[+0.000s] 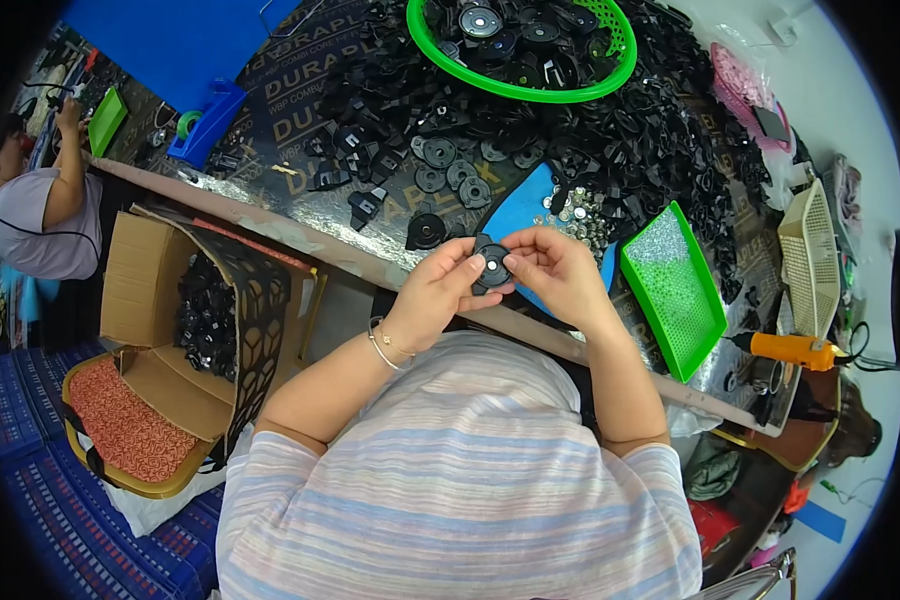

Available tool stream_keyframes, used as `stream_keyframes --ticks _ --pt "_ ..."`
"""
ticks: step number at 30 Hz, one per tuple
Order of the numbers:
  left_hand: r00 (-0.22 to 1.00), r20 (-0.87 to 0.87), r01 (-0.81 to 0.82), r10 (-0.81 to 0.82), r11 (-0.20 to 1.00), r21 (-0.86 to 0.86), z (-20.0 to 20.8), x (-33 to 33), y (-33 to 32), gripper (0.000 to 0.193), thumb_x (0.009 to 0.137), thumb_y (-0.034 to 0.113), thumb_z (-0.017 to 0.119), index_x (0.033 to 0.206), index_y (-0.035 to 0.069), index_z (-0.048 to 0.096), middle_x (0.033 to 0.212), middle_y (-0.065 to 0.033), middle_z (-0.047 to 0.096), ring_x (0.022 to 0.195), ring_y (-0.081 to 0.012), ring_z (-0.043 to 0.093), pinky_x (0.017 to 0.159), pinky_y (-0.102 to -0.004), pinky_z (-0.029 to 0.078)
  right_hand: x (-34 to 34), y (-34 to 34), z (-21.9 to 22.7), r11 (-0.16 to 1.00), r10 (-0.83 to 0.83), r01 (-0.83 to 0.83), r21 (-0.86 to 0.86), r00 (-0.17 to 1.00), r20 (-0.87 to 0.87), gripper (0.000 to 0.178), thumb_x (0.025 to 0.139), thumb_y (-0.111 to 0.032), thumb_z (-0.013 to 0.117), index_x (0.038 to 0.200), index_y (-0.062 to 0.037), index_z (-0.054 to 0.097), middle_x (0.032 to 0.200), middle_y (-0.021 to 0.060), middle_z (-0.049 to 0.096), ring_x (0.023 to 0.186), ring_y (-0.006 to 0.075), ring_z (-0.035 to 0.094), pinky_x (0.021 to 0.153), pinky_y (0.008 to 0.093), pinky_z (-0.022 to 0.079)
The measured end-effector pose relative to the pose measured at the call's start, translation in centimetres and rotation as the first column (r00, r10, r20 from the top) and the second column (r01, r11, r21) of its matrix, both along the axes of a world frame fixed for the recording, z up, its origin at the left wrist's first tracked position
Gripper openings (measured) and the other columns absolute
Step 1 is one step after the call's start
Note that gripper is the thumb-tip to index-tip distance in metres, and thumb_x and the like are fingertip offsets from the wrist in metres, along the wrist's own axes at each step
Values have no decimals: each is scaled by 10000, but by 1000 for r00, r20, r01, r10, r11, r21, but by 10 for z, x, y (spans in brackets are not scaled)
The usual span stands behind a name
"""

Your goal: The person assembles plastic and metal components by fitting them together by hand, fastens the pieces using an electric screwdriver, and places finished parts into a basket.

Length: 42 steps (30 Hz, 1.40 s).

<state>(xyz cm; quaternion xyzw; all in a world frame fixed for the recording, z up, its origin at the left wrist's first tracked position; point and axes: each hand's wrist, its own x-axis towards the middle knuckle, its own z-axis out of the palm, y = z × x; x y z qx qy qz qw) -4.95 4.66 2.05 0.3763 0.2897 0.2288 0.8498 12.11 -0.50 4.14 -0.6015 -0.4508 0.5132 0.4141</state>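
Observation:
Over the front edge of the table, my left hand [445, 285] and my right hand [560, 275] both grip one round black plastic part [492, 266]. A small shiny disc shows at its centre, and my fingers cover parts of its rim. My thumbs rest on its upper face. Just beyond my right hand, a pile of small silvery metal pieces [580, 212] lies on and around a blue sheet [520, 205]. Similar round black parts [460, 175] lie flat on the table beyond my left hand, and a single one [426, 231] sits close to it.
Loose black plastic pieces [370, 110] cover much of the table. A green-rimmed basket [530, 95] of black parts stands at the back. Right of me are a green tray [685, 320] and an orange-handled tool [785, 348]. A carton [135, 280] of black parts stands left; another person [50, 225] sits beyond.

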Motion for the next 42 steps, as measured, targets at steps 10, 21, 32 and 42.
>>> stream_keyframes --ticks 10,21,32,42 --pt "1000 18 -17 20 993 -120 -2 -1 4 269 932 152 403 1165 17 417 1090 -79 534 936 -167 581 808 -324 519 -5 0 -7 1000 15 -15 10 1000 -4 230 806 2 589 1021 63 530 893 81 606 743 94 593 669 218 512" --pt "807 -204 -6 554 353 936 12 -37 61 250 787 69 601 1015 -3 527 987 -124 541 682 -177 608 596 -252 496 15 6 -36 979 68 -15 -204 965 254 253 710 -28 679 943 33 601 858 51 606 677 57 553 611 198 456" --pt "411 -384 546 827 114 830 -26 -46 139 444 673 220 718 1057 51 574 1127 -127 502 1062 -306 443 892 -408 348 32 9 -17 999 -42 19 45 809 586 297 654 -62 706 945 -67 650 801 55 532 591 109 472 571 245 428" --pt "443 -370 566 817 65 822 -27 -43 142 304 657 186 722 919 91 601 963 -79 520 962 -259 475 862 -415 306 33 24 -25 995 -87 82 54 478 874 184 745 -188 641 918 -126 659 912 66 561 815 265 592 715 366 476"
